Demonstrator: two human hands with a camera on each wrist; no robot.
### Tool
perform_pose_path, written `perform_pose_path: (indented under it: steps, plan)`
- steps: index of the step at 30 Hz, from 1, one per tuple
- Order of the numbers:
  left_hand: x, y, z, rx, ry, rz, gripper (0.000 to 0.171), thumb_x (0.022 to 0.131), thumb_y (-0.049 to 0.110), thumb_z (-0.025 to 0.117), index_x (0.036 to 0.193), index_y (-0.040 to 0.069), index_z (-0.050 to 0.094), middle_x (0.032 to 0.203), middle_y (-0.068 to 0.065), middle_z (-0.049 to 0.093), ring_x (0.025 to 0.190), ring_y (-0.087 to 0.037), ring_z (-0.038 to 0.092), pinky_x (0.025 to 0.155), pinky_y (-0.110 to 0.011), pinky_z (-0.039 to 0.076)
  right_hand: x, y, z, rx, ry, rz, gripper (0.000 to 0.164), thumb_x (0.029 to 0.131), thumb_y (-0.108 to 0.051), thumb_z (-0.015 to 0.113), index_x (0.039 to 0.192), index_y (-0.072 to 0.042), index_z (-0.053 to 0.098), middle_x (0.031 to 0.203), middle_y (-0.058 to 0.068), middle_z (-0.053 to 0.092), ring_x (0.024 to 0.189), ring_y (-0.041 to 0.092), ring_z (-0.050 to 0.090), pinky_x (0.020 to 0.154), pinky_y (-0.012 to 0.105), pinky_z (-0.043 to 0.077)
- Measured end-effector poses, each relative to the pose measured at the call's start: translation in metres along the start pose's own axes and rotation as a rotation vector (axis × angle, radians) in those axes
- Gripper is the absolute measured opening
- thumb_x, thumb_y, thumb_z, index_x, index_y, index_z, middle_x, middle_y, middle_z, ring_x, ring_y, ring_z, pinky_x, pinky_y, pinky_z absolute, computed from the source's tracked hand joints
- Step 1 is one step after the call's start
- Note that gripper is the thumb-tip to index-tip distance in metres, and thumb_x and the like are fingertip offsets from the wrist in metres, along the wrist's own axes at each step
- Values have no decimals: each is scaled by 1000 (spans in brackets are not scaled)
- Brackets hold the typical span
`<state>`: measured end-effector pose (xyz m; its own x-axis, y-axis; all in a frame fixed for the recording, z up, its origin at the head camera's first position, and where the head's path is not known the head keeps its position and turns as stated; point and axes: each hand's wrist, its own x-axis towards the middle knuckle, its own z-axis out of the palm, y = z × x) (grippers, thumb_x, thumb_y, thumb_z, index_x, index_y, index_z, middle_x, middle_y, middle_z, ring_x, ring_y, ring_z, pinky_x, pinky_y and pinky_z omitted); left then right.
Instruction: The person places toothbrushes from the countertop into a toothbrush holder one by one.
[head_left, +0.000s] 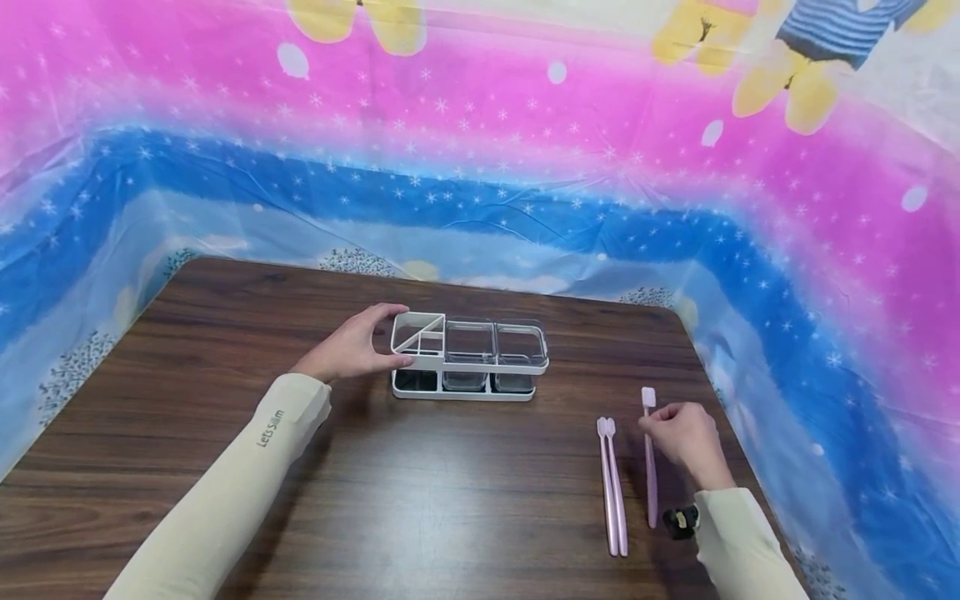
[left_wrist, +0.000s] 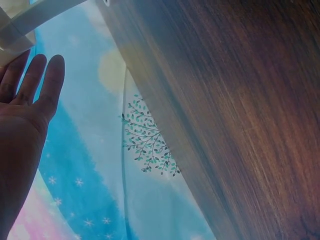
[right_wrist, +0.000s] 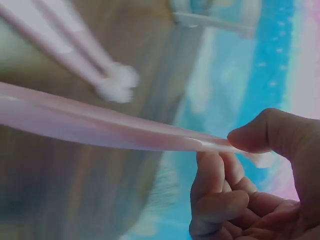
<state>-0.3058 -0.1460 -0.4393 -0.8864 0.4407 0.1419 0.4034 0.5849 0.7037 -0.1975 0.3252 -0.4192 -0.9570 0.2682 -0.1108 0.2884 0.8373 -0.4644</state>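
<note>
A white toothbrush holder [head_left: 517,367] with clear cups in two of its sections stands toward the back of the table. My left hand [head_left: 352,343] grips its left end, thumb at the front and fingers behind; the left wrist view shows only part of the white frame [left_wrist: 45,17]. At the right, my right hand [head_left: 690,437] pinches a pink toothbrush [head_left: 651,492] below its pale head between thumb and fingers. Its handle [right_wrist: 100,122] stretches across the right wrist view. Two more pink toothbrushes [head_left: 613,500] lie side by side on the table, just left of the held one.
The dark wooden table [head_left: 420,483] bears all of this. A patterned pink and blue cloth [head_left: 480,183] hangs along its back and sides. Something small and black [head_left: 681,522] is at the right wrist, by the cuff.
</note>
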Motion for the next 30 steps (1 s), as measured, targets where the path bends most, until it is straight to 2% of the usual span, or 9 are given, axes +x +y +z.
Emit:
perform_pose_path:
  steps: [7, 11, 15, 19, 22, 27, 30]
  plan:
    - [0, -2, 1, -18, 8, 8, 87, 73, 47, 78, 141, 11, 39, 130, -11, 48, 114, -33, 51, 91, -51, 43, -4, -46, -22, 101, 205, -203, 16, 81, -21, 66, 83, -6, 69, 77, 6, 65, 62, 18, 54, 53, 29, 42]
    - [0, -2, 1, -18, 11, 6, 87, 73, 49, 78, 141, 10, 39, 128, -10, 48, 114, -32, 50, 91, -51, 42, -9, -79, -28, 214, 311, -350, 10, 82, -16, 67, 84, -6, 69, 76, 5, 66, 65, 16, 57, 54, 22, 43]
    - [0, -3, 2, -8, 16, 6, 86, 73, 49, 78, 141, 11, 39, 128, -10, 48, 114, -32, 50, 91, -50, 42, -15, -112, -33, 356, 379, -484, 6, 81, -12, 69, 83, -6, 68, 76, 4, 66, 65, 13, 58, 55, 18, 44]
    - [1, -3, 3, -8, 12, 12, 86, 73, 49, 77, 140, 11, 40, 128, -10, 48, 113, -32, 51, 90, -50, 43, -18, -144, -34, 532, 385, -589, 7, 80, -7, 70, 83, -2, 68, 76, 6, 66, 66, 12, 59, 58, 18, 47]
    - [1, -4, 3, -5, 5, 13, 86, 73, 50, 77, 141, 11, 39, 130, -10, 47, 114, -33, 51, 90, -51, 43, -26, -170, -33, 643, 349, -647, 7, 79, -1, 69, 84, 3, 67, 77, 11, 65, 66, 14, 59, 59, 19, 48]
    - [-1, -3, 2, -17, 15, -1, 86, 72, 47, 79, 140, 12, 39, 129, -10, 48, 113, -32, 51, 90, -52, 44, -44, -214, -26, 761, 269, -760, 5, 79, 8, 64, 84, 10, 62, 77, 18, 65, 65, 23, 61, 59, 24, 51]
    - [0, -2, 2, -20, 17, 3, 85, 73, 45, 79, 140, 11, 39, 127, -11, 48, 111, -33, 52, 89, -52, 44, -49, -229, -15, 792, 235, -821, 4, 79, 11, 63, 83, 8, 61, 77, 18, 64, 66, 27, 62, 59, 29, 53]
